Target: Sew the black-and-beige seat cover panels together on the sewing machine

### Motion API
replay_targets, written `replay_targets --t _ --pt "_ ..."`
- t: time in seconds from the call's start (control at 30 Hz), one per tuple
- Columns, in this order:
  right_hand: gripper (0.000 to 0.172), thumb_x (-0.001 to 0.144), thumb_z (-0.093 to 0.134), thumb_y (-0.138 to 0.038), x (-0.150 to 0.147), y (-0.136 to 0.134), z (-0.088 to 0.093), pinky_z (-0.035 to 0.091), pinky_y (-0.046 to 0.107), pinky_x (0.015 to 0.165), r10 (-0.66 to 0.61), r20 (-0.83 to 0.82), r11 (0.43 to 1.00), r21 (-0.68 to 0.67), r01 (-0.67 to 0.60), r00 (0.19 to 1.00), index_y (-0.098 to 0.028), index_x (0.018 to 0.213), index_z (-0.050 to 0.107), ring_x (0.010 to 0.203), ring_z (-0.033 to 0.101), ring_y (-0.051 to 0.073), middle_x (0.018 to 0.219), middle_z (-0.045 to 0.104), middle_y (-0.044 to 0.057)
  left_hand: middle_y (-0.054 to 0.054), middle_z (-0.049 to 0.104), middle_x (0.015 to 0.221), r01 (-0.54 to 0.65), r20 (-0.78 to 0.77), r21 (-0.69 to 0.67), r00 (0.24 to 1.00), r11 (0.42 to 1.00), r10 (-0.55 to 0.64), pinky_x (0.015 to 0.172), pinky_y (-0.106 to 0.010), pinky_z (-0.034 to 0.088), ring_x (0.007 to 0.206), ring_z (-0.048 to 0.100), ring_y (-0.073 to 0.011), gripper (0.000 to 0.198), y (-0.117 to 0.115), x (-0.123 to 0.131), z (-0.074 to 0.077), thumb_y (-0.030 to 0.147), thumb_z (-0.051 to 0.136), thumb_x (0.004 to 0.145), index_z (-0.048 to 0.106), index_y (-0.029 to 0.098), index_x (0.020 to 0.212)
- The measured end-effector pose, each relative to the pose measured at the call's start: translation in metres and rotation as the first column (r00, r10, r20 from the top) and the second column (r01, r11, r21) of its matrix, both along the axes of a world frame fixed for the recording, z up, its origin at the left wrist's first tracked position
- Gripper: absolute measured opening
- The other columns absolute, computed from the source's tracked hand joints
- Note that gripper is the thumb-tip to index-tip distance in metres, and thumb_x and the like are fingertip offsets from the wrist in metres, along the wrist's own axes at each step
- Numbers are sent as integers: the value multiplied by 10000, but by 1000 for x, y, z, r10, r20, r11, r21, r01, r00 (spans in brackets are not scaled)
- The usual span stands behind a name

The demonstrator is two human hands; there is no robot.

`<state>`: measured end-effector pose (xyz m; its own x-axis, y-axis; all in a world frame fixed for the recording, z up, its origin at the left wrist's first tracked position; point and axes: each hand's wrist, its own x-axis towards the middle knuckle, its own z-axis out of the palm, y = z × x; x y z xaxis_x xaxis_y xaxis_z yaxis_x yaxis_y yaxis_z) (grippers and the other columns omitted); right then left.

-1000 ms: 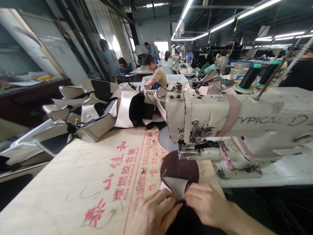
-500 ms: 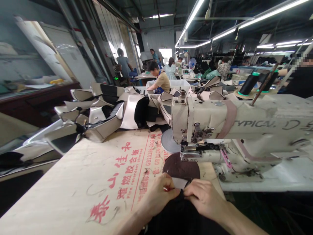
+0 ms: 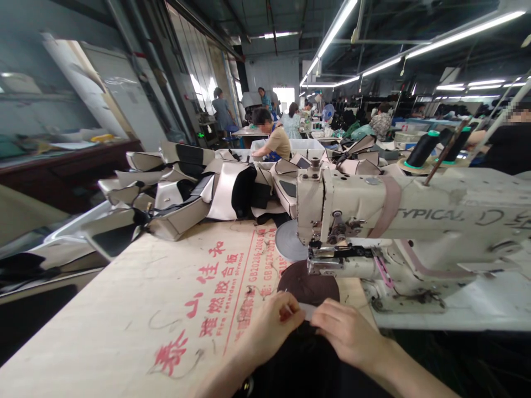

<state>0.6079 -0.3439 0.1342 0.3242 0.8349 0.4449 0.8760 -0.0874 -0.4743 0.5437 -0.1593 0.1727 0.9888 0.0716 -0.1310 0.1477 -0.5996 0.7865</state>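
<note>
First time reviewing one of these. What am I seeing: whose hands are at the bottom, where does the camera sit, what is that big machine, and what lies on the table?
The camera sits on a person's head, looking forward and down, so the two bare hands at the bottom are their own. The left hand and right hand pinch a pale piece next to dark fabric. Ahead stands an industrial sewing machine, with a dark round piece below its head. The plywood table also carries a pile of pale and black sewn parts. Other people work farther back.
</note>
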Motion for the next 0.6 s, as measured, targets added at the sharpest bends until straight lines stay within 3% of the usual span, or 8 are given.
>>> replay_targets --t 0.1,0.17,0.33,0.43,0.6 --pt "152 905 383 -113 2 0 -2 434 280 689 -30 -34 999 39 31 999 -167 932 523 799 504 157 862 577 49 -22 585 960 77 120 14 990 997 -78 774 -221 480 854 572 -122 186 1 -20 7 253 453 864 577 200 991" --pt "139 902 397 -122 3 0 -4 435 279 683 -44 -50 997 62 47 998 -170 922 526 793 509 154 852 579 45 -14 567 1083 158 192 133 964 978 -182 887 -227 451 979 551 -121 261 3 -31 5 206 422 887 569 261 1097" --pt "105 902 425 -147 7 0 -6 440 286 683 -68 -81 994 77 74 994 -174 911 526 784 519 154 843 582 41 12 559 1146 310 203 394 889 865 -411 958 -226 430 1060 525 -123 546 12 -34 -12 23 398 822 432 313 1284" --pt "89 901 443 -150 10 1 -5 441 288 695 -81 -107 994 68 88 991 -175 921 526 793 520 154 852 582 36 6 553 1166 321 218 434 869 842 -444 962 -233 433 1067 520 -134 566 15 -25 -14 12 379 811 404 289 1303" --pt "173 914 408 -139 14 2 -1 448 301 711 -69 -55 998 5 69 996 -168 1028 534 816 508 167 894 581 51 -27 587 1053 320 170 480 880 817 -444 871 -251 477 933 553 -146 444 12 -14 -7 -4 330 808 533 210 1139"
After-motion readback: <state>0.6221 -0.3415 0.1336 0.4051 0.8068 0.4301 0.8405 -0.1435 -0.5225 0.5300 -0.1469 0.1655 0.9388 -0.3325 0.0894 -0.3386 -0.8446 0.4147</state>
